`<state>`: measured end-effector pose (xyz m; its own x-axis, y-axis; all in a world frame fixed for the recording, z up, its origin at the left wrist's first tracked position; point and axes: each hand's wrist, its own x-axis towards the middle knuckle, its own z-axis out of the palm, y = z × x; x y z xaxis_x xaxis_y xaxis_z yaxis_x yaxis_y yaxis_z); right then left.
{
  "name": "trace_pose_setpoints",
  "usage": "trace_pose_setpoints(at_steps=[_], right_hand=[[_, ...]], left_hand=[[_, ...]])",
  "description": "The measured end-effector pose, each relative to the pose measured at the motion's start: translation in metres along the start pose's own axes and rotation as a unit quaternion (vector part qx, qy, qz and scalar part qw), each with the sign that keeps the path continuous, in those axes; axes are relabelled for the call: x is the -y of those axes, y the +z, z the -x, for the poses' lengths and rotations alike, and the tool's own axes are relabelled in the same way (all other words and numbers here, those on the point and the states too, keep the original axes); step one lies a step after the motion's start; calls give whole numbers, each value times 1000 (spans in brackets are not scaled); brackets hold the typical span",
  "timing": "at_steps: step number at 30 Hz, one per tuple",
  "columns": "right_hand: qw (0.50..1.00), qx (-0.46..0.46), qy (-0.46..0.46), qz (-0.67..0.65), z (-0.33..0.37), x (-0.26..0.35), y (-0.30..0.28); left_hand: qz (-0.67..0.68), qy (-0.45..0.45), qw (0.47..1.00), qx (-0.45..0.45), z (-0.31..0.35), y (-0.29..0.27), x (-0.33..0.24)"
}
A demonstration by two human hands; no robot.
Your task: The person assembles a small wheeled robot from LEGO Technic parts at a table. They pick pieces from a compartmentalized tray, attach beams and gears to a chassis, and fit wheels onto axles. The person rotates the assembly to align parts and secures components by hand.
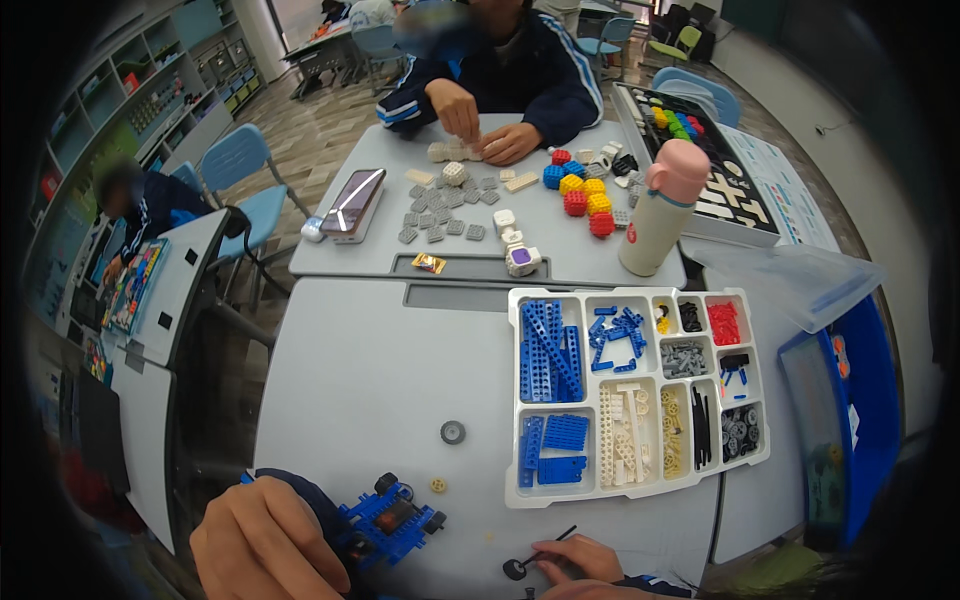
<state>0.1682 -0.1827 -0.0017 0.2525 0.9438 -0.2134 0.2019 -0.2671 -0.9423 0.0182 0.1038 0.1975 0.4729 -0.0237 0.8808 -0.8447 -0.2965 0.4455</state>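
My left hand (265,540) is large in the lower left, its fingers curled. What they hold, if anything, is hidden. Just right of it a blue toy car chassis (390,520) built of plastic bricks, with black wheels, sits by my dark sleeve. At the lower edge my right hand (580,560) pinches a thin black axle (555,543); a small black wheel (515,569) shows at the axle's lower left. A loose grey tyre (453,432) and a small yellow hub (438,485) lie on the table beyond the chassis.
A white sorting tray (512,400) of blue, white, black and red parts stands at right. Behind it are a pale bottle (655,225) with a pink lid and a blue bin (870,430). Across the table, a person's hands (490,130) handle white blocks near a phone (355,205).
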Motion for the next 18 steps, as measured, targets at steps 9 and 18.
trace_pose_setpoints(at_steps=[9, 18], right_hand=[[978, -74, -186, 61, -7, 5, -1], [953, -148, -248, 94, 20, -14, -32]], left_hand=[[-190, 56, 975, 101, 7, 13, -54], [-613, -72, 758, 212, 66, 5, -97]])
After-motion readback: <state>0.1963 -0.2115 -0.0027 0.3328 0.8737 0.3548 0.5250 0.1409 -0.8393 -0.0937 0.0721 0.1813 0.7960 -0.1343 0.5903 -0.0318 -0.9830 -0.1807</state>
